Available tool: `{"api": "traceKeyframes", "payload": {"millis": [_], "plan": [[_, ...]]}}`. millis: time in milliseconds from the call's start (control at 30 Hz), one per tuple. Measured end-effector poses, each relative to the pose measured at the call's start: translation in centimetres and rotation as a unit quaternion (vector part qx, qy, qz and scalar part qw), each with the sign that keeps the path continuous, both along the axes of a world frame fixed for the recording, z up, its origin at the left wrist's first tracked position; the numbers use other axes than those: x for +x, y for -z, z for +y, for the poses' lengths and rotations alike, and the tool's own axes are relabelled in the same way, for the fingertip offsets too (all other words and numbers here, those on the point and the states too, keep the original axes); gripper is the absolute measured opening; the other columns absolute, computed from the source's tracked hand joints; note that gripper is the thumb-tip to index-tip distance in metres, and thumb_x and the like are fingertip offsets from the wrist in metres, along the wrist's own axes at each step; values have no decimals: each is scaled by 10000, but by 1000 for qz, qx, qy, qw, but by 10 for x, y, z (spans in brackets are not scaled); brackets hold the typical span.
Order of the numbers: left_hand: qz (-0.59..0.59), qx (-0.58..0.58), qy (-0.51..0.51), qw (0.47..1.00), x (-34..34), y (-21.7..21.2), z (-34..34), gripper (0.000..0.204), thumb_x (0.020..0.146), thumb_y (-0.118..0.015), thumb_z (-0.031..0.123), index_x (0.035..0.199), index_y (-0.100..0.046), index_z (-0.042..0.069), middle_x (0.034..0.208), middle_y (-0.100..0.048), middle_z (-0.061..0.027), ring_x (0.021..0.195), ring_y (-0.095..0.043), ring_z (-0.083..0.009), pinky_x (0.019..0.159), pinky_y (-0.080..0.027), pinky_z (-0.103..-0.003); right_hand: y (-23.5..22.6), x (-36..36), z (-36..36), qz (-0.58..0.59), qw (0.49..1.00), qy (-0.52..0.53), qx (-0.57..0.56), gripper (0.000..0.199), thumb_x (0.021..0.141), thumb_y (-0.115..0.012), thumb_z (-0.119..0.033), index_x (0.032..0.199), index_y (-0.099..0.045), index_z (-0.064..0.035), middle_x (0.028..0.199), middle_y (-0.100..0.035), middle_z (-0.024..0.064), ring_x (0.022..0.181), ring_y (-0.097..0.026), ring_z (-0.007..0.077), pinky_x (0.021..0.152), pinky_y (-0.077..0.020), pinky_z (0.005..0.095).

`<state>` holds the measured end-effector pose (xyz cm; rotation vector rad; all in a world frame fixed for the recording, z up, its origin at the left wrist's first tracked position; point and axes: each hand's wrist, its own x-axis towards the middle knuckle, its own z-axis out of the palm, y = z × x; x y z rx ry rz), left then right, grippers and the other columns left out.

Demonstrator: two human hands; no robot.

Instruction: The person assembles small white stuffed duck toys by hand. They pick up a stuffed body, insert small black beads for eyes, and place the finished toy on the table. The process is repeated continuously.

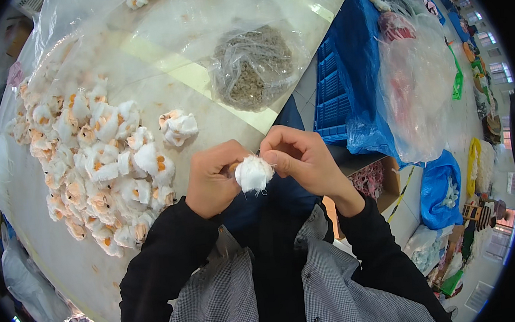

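Observation:
Above my lap, just off the table's edge, I hold a small white plush piece with loose threads hanging from it. My left hand is closed around its left side, where a bit of orange shows at the fingers. Thumb and forefinger of my right hand pinch at the right edge of the plush; whether they grip the fabric or a thread is too small to tell. Beyond my left hand, one white and peach plush piece lies alone on the table.
A large heap of similar plush pieces covers the table's left side. A clear bag of grey-brown material lies near the corner. To the right stand a blue crate, a clear plastic bag, a cardboard box and a blue bag.

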<state>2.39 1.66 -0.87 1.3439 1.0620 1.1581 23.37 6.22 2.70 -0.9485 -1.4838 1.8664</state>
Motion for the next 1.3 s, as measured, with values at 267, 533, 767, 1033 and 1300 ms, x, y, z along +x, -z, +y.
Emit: {"api": "traceKeyframes", "payload": {"millis": [267, 533, 767, 1033, 1300], "plan": [[-37, 29, -179, 983, 4, -12, -2, 368, 883, -750, 60, 1243, -679, 28, 1065, -650, -30, 521, -310, -13, 509, -286, -199, 0, -13, 11, -245, 836, 136, 471, 149, 911, -784, -116, 920, -657, -40, 842, -631, 111, 649, -654, 291, 548, -494, 363], [89, 36, -53, 994, 5, -11, -2, 212, 987, -740, 224, 997, -739, 12, 643, -560, -14, 566, -430, -56, 517, -352, -255, -1, -27, 1, -166, 912, 103, 360, 116, 958, -734, -91, 951, -645, -17, 832, -608, 91, 651, -613, 203, 583, -478, 317], [84, 19, -51, 995, 2, -20, -4, 134, 919, -709, 115, 840, -717, 7, 602, -526, -30, 528, -417, -74, 497, -335, -280, 6, -25, -3, -156, 923, 84, 340, 123, 960, -741, -88, 937, -645, -15, 832, -606, 81, 637, -589, 172, 581, -466, 298], [96, -6, -162, 982, 2, -12, -4, 100, 846, -718, 71, 801, -681, -10, 605, -563, -91, 503, -491, -115, 495, -399, -297, -10, -35, 35, -243, 826, 143, 488, 48, 924, -756, -63, 933, -720, -32, 816, -655, 87, 636, -618, 204, 566, -474, 300], [103, 4, -190, 976, -2, -10, 1, 104, 817, -703, 50, 754, -656, -18, 564, -537, -73, 469, -458, -104, 474, -376, -291, 11, -37, 77, -380, 692, 65, 610, 68, 856, -778, -156, 901, -734, -129, 872, -650, 31, 911, -615, 267, 833, -441, 403]]}}
